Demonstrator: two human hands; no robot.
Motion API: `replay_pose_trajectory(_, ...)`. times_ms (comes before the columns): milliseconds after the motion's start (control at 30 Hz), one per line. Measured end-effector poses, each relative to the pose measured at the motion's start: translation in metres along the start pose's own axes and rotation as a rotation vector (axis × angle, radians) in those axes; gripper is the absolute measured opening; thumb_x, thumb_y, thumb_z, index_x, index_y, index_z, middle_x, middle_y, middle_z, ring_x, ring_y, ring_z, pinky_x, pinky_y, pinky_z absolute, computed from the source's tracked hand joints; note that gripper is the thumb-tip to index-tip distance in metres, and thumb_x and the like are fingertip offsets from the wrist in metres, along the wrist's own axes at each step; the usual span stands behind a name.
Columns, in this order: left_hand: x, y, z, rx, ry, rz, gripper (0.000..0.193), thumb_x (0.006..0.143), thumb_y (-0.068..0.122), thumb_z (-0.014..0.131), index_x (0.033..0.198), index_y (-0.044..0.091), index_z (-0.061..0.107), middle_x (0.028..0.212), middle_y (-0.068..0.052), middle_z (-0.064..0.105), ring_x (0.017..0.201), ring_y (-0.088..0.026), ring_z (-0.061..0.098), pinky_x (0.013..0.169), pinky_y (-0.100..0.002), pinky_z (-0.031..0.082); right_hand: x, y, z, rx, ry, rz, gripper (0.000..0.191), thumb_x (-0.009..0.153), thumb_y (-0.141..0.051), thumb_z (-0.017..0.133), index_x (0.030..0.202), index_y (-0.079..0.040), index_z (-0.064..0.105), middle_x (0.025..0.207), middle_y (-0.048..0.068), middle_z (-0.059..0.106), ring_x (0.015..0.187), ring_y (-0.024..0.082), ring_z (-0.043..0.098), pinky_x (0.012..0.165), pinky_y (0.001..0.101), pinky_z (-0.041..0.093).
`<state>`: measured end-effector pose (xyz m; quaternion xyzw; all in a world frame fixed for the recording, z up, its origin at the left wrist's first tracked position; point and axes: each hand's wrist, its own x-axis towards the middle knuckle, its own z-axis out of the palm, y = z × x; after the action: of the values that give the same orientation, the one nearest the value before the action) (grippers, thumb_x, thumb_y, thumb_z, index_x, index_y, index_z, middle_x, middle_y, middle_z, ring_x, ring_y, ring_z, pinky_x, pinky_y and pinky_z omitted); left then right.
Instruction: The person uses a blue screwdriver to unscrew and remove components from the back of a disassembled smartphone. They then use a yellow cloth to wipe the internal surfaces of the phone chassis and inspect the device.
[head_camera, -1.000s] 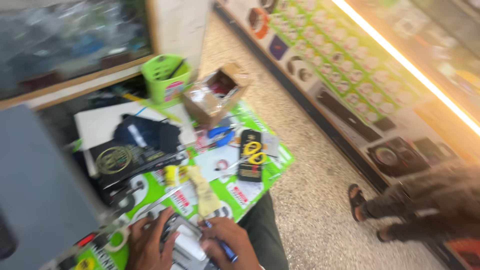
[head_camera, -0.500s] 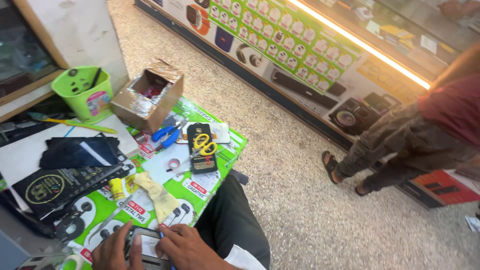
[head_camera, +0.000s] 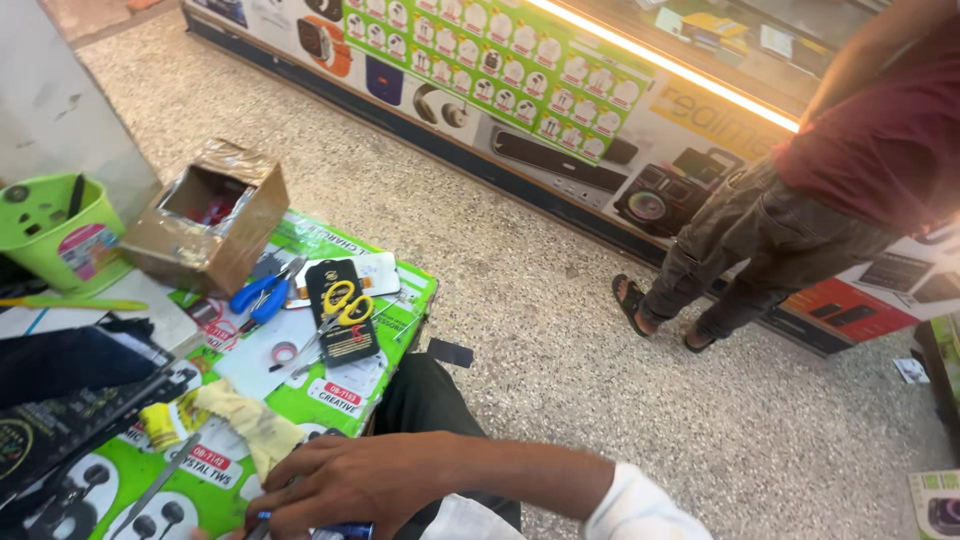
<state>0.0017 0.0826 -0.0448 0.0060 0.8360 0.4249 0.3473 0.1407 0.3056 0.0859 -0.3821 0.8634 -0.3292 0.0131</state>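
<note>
Lying at the surface's (head_camera: 400, 300) near edge, a small blue object (head_camera: 340, 530), probably light and stiff, is pinched by the right hand (head_camera: 350, 485); the left hand is hidden.

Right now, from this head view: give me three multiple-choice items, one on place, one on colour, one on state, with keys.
1. Where do the scissors lie?
A. in the bucket
B. on the black case
C. on the floor

2. What colour is the bucket?
A. green
B. red
C. white

3. How is the cardboard box?
A. taped shut
B. crushed flat
C. open

Key: 1 B, the yellow handles rest on the black case. 2 A, its wall is bright green. 3 C, its opening shows things inside.
</note>
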Motion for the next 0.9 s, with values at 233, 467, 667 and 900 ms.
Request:
replay_pose_trajectory(233, -0.012, 0.024, 0.040, -0.332, -0.440, 0.135, 0.071, 0.085, 0.027, 0.070, 0.145, 0.002, 0.041, 0.119, -0.026, 0.069, 0.108, -0.037, 0.074, 0.096, -0.049, 0.057, 0.001, -0.003, -0.053, -0.104, -0.061, -0.057, 0.076, 0.069, -0.007, 0.078, 0.140, -0.011, 0.053, 0.159, 0.012, 0.047, 0.149, 0.034, 0.046, 0.129, 0.0486, 0.034)
replay_pose_trajectory(467, -0.077, 0.127, 0.000, -0.504, -0.789, 0.665, 0.079, 0.083, 0.021, 0.070, 0.150, -0.001, 0.035, 0.123, -0.027, 0.067, 0.112, -0.038, 0.075, 0.097, -0.049, 0.057, -0.049, -0.032, -0.124, -0.042, 0.588, 0.034, 0.031, 0.097, -0.003, 0.077, 0.114, -0.013, 0.053, 0.157, 0.017, 0.049, 0.150, 0.030, 0.045, 0.126, 0.0443, 0.039)
replay_pose_trajectory(667, -0.120, 0.225, 0.023, -0.950, -0.813, 0.503, 0.042, 0.093, 0.015, 0.069, 0.131, 0.001, 0.061, 0.115, -0.012, 0.072, 0.101, -0.021, 0.072, 0.089, -0.040, 0.059, -0.018, -0.038, -0.109, -0.087, 1.331, -0.092, 0.041, 0.085, -0.006, 0.082, 0.102, -0.012, 0.045, 0.134, 0.027, 0.058, 0.136, 0.033, 0.056, 0.118, 0.0464, 0.047)
replay_pose_trajectory(900, -0.106, 0.236, -0.005, -1.134, -1.166, 0.737, 0.056, 0.100, 0.012, 0.066, 0.149, -0.001, 0.042, 0.133, -0.015, 0.059, 0.125, -0.031, 0.063, 0.107, -0.054, 0.057, 0.014, -0.036, -0.099, 0.615, 1.489, -0.298, 0.037, 0.109, -0.029, 0.061, 0.106, 0.009, 0.062, 0.092, 0.028, 0.074, 0.084, 0.034, 0.076, 0.080, 0.0404, 0.063)
